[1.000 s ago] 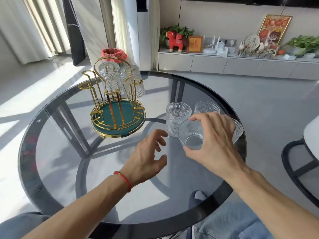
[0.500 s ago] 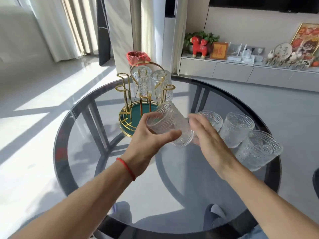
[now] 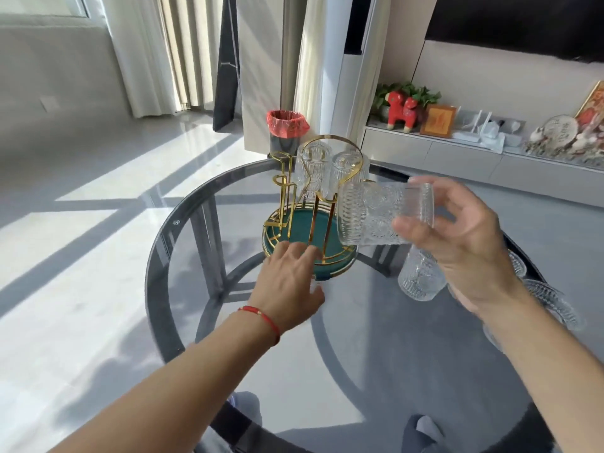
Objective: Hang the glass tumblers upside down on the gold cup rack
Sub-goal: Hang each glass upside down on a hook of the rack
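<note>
The gold cup rack (image 3: 287, 204) with a green base stands at the far side of the round glass table (image 3: 157, 256). Two glass tumblers (image 3: 314, 168) hang upside down on its far pegs. My right hand (image 3: 457, 243) grips another tumbler (image 3: 376, 214) by its base, lying sideways in the air just right of the rack, mouth towards the rack. My left hand (image 3: 291, 279) lies with fingers spread on the near rim of the rack's base and holds nothing. Three more tumblers (image 3: 421, 282) stand on the table at the right, partly hidden behind my right hand.
A black bin with a red liner (image 3: 286, 132) stands on the floor beyond the table. A low white cabinet (image 3: 457, 158) with ornaments runs along the right wall. My knees and shoes show under the table's near edge.
The tumbler has passed from my left hand to my right, which now holds it sideways by the rack. My left hand has dropped onto the rack's base. The camera has swung left.
</note>
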